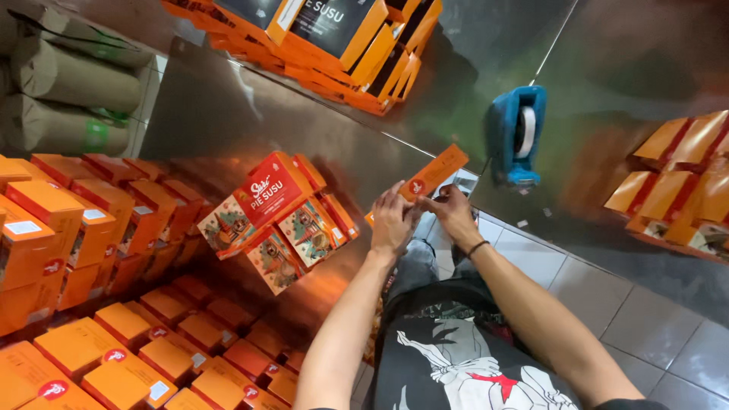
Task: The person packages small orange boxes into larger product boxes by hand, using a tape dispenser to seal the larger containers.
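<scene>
Orange carton (434,173): long, flat, narrow, with a round red seal near its lower end; held at the edge of the steel surface (228,114), tilted up to the right, both hands on its lower end.

Paper rolls (68,83): brown, stacked on their sides, far left, beyond the surface's end.

Orange boxes, left stack (68,228): closed cartons in rows along the left edge, several with white labels and red round seals.

Orange boxes, lower stack (167,349): more closed cartons of the same kind, packed side by side below the surface.

Red-and-orange boxes (277,216): a loose cluster on the surface, one red-faced box on top, picture-printed sides showing beneath; just left of the hands.

Flat carton pile (334,38): orange and black folded cartons at the far edge of the surface.

Left hand (393,220): fingers curled, thumb and fingertips pinching the carton's lower end.

Right hand (453,212): dark band on the wrist, fingers closed on the same end from the right, touching the carton.

Tape dispenser (518,135): blue, with a white roll, standing on the surface just right of the carton.

Folded orange cartons (683,182): glossy, heaped at the far right.

Tiled floor (607,304): pale, lower right.
</scene>
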